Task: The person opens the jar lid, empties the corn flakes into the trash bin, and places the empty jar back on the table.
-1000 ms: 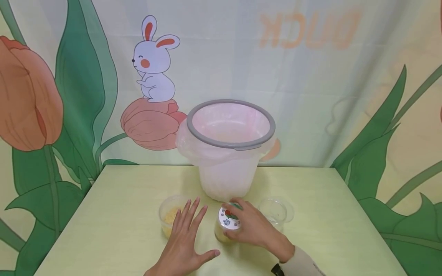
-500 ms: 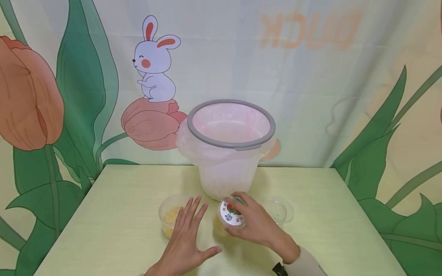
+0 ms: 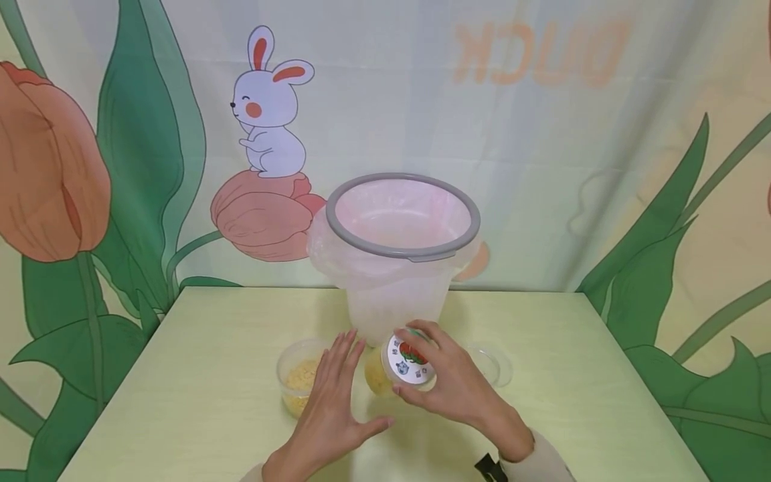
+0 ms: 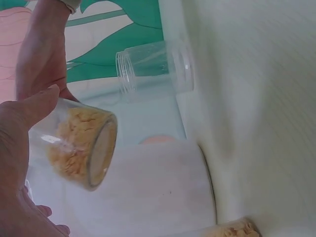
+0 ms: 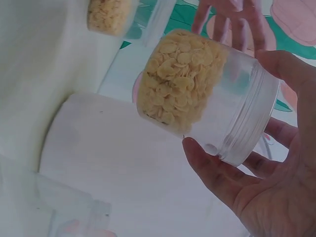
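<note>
My right hand [image 3: 447, 385] grips a clear jar [image 3: 385, 375] of yellow flakes by its lidded end. The white labelled lid [image 3: 411, 362] faces the head camera. The jar is tilted and lifted off the table, as the right wrist view shows the jar [image 5: 197, 94] in the curled fingers [image 5: 217, 173]. My left hand [image 3: 334, 402] lies just left of it with straight, spread fingers, its thumb [image 4: 34, 106] close against the jar [image 4: 81, 148]. An open tub of the same flakes [image 3: 297, 383] stands by the left hand.
A bin with a grey rim [image 3: 402, 253] and a pale plastic liner stands just behind the hands. An empty clear tub [image 3: 492, 365] sits right of the right hand. The pale green table [image 3: 199, 375] ends against a cartoon backdrop.
The right hand has lifted the jar off the table and tilted it, lid toward the camera. The left hand has slid slightly forward, closer to the jar.
</note>
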